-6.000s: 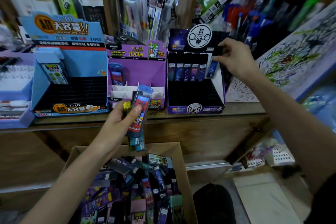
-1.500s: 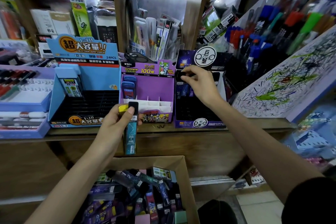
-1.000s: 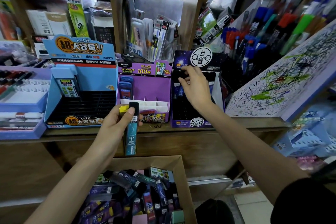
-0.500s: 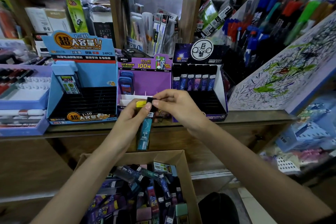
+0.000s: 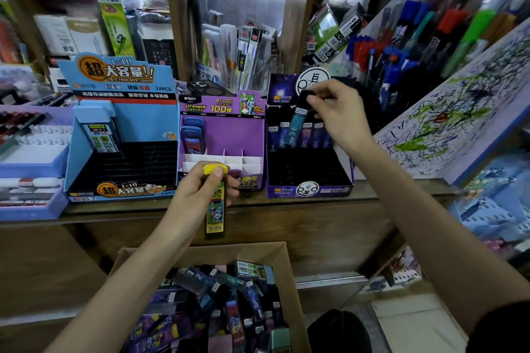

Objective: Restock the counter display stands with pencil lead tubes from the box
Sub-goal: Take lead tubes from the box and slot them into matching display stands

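Observation:
My right hand (image 5: 339, 116) pinches the black cap of a teal lead tube (image 5: 296, 123) and holds it over the back row of the dark starry stand (image 5: 308, 183), where several tubes stand. My left hand (image 5: 200, 192) grips a yellow-capped lead tube (image 5: 215, 218) upright in front of the purple stand (image 5: 220, 135), which holds two blue-capped tubes at its back left. The blue stand (image 5: 120, 135) to the left has one large tube in it. Below, the cardboard box (image 5: 282, 272) is full of mixed lead tubes.
The stands sit on a wooden counter ledge (image 5: 372, 192). A purple tray (image 5: 31, 169) of erasers lies at far left. A scribbled test pad (image 5: 447, 120) and racks of pens rise at right. Shelves of stationery stand behind.
My right hand took the teal tube from my left hand and carried it up to the dark stand. My left hand now holds only the yellow-capped tube.

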### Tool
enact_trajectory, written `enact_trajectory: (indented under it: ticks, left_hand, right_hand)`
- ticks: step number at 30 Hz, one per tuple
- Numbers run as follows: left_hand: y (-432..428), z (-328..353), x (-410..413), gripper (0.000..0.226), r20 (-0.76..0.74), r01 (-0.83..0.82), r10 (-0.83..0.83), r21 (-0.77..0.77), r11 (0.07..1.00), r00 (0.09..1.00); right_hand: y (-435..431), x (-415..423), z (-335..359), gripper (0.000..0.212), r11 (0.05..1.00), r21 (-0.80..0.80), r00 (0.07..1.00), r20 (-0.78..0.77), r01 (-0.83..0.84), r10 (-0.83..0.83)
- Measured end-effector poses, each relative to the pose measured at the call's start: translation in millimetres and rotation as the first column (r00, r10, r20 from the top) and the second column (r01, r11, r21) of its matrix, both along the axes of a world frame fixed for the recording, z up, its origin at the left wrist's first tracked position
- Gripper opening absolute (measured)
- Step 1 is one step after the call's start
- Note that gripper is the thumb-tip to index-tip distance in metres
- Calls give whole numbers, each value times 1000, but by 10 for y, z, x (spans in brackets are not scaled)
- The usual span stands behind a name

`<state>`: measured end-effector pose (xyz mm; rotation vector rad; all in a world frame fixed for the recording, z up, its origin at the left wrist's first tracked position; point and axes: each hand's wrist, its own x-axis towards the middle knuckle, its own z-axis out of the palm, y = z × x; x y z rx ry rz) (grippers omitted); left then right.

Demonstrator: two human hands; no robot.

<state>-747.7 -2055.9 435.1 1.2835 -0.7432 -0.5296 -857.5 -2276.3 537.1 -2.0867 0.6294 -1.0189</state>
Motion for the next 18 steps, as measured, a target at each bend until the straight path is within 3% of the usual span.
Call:
enact_trajectory:
  ticks: [8,14,18]
  left_hand:
    - [45,1,10,16,2,-11,11,26,1000,1000]
    - [169,47,39,27,70,-46,39,89,995,997]
    - [258,89,63,28,59,-65,60,85,994,996]
  right_hand:
    - [-72,224,-289,16,980,-167,984,-158,-107,80]
    - [-178,297,-434,14,996,-83,992,-123,-30,20]
    - [-167,345,-477,7,987,-158,990,-139,-8,-14]
